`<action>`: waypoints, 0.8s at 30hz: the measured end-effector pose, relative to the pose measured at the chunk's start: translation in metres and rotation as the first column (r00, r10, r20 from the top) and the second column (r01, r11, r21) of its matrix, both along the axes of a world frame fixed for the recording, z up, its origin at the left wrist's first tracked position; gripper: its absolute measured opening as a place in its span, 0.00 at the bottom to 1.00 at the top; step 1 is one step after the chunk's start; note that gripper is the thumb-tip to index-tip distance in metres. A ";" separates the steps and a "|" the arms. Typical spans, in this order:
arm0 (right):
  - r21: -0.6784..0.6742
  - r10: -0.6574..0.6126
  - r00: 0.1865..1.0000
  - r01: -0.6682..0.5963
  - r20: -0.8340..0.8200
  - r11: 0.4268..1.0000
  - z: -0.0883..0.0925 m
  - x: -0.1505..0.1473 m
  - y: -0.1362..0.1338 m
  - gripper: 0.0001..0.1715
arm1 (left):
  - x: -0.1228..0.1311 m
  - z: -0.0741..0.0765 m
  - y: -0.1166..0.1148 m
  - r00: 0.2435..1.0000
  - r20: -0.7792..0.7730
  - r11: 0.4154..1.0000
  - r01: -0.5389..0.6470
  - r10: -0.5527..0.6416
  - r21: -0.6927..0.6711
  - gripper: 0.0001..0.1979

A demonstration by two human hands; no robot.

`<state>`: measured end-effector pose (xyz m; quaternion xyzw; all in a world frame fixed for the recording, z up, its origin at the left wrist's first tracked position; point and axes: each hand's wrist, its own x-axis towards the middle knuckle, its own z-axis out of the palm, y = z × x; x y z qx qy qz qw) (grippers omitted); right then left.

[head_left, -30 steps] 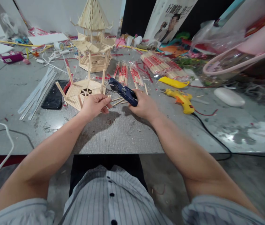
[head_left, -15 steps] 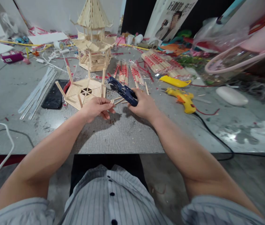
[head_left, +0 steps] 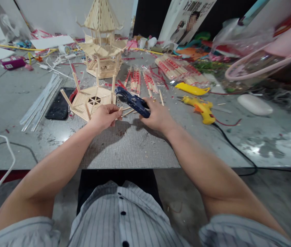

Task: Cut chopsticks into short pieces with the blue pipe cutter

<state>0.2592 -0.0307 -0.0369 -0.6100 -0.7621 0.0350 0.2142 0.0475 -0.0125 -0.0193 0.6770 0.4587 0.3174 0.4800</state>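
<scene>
The left hand [head_left: 105,116] is closed, fingertips pinching one end of a thin pale wooden stick [head_left: 124,109] just above the grey textured surface [head_left: 135,147]. The right hand [head_left: 158,116] is wrapped around the handles of a dark blue hand cutter [head_left: 132,98], whose head points toward the stick. A flat hexagonal wooden-stick platform [head_left: 91,99] lies just beyond the left hand. A yellow glue gun [head_left: 199,108] lies near the right hand.

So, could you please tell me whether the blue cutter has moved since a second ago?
Yes, slightly: the blue cutter has edged left, toward the hexagonal stick base.
</scene>
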 end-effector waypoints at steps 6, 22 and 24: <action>-0.010 -0.007 1.000 0.007 0.021 1.000 0.002 -0.001 -0.001 0.35 | -0.001 0.000 0.001 0.976 -0.200 0.979 -0.046 0.086 0.200 0.10; -0.002 -0.042 0.999 0.042 -0.001 0.999 0.001 -0.002 -0.001 0.34 | 0.005 -0.003 -0.006 0.603 -0.790 0.904 0.268 0.111 0.332 0.15; -0.003 -0.046 0.999 0.046 0.003 0.999 0.001 -0.002 -0.001 0.34 | 0.005 -0.004 -0.005 0.614 -0.783 0.902 0.275 0.101 0.332 0.15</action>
